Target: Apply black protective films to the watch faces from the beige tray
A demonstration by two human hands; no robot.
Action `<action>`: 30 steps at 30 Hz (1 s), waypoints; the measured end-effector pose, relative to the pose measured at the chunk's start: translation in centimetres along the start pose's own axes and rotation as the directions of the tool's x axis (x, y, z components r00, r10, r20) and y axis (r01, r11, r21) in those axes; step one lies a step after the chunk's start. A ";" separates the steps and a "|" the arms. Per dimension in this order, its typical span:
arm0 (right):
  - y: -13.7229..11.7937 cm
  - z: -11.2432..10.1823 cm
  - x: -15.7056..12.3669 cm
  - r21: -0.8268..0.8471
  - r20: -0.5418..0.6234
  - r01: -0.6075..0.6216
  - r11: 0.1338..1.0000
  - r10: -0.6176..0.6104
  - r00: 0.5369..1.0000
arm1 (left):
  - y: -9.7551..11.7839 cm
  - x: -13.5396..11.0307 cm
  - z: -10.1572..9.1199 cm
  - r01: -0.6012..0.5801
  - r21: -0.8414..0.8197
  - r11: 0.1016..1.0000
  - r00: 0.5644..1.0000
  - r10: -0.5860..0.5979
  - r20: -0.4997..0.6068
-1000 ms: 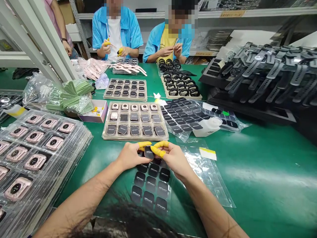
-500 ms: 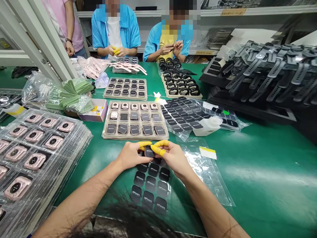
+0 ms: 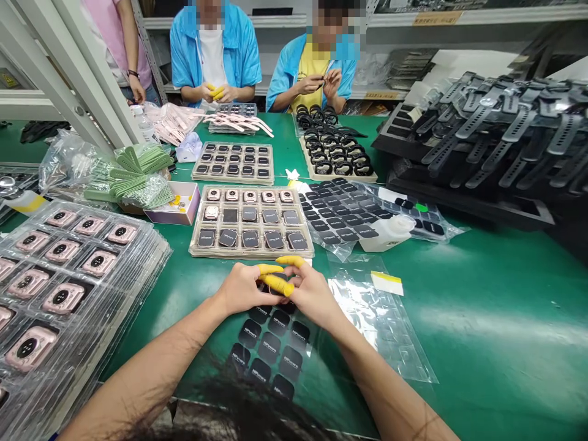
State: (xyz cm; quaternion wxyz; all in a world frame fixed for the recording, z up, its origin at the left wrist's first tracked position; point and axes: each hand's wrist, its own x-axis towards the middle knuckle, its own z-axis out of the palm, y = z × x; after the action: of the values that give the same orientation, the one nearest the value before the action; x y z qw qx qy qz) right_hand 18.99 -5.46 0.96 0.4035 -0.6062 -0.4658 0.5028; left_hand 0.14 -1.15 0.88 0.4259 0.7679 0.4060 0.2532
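Note:
My left hand and my right hand meet over the top of a clear sheet of black square stickers lying on the green table. Both wear yellow finger cots, and the fingers pinch together at the sheet's upper edge. What sits between the fingertips is hidden by the cots. Just beyond the hands stands a tray of watch bodies, most of them covered with black stickers, the back row showing pink cases.
Stacked clear trays of pink watch cases lie at the left. More sticker sheets in plastic and a white bottle sit at the right, black straps further right. Two seated people and one standing work across the table.
The sticker that showed between my fingertips is now covered by the yellow cots. The sticker sheet has swung its lower end to the left, and my right fingers have closed inward.

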 end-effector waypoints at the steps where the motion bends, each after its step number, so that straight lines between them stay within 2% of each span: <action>1: 0.2 0.1 0.1 0.015 -0.034 -0.008 1.000 0.008 0.999 | 0.0 0.0 0.0 0.001 -0.023 1.000 1.000 -0.001 -0.018; 3: 0.4 0.1 0.2 0.043 -0.077 0.014 0.999 -0.011 0.997 | -0.1 0.0 0.0 0.001 -0.078 0.997 0.999 -0.005 -0.053; 7: 0.7 0.2 0.1 -0.057 -0.009 0.133 0.990 -0.133 0.991 | 0.0 0.1 -0.1 -0.030 -0.043 0.999 1.000 0.030 0.002; 11: 0.9 0.6 -0.1 -0.167 -0.091 0.132 0.977 -0.149 0.985 | 0.1 0.2 -0.3 -0.006 -0.045 0.999 0.999 0.008 0.037; 15: 0.9 0.6 -0.5 -0.086 -0.056 0.176 0.981 -0.181 0.982 | 0.2 0.2 -0.4 -0.022 -0.075 0.997 0.999 0.025 0.047; 19: -0.6 -0.2 0.4 0.055 -0.249 0.138 0.989 -0.120 0.961 | 0.0 0.4 -0.5 -0.030 -0.069 0.997 1.000 0.030 -0.006; 22: -3.1 0.1 3.7 -0.016 -0.283 0.197 0.980 -0.193 0.939 | -0.5 0.7 -0.6 -0.032 -0.063 0.998 0.999 0.034 0.024; 25: -6.0 2.3 9.1 -0.230 -0.170 0.300 0.926 -0.341 0.924 | -1.0 0.9 -0.8 -0.003 -0.121 0.993 0.993 0.018 0.119; 26: -6.8 3.4 10.9 -0.337 -0.110 0.319 0.886 -0.373 0.921 | -1.1 1.0 -0.8 0.010 -0.143 0.990 0.990 0.011 0.141; 28: -8.1 5.4 14.0 -0.602 0.054 0.351 0.717 -0.402 0.914 | -1.3 1.0 -0.9 0.019 -0.179 0.984 0.988 0.010 0.156; 30: -9.0 7.0 16.0 -0.693 0.131 0.384 0.610 -0.417 0.899 | -1.4 1.0 -1.0 -0.004 -0.226 0.974 0.986 0.041 0.160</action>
State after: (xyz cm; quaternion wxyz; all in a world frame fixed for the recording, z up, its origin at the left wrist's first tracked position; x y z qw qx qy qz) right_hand 11.60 12.36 4.60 0.2534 -0.6044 -0.7359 0.1699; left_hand -0.58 0.60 0.19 0.5390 0.7376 0.3295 0.2385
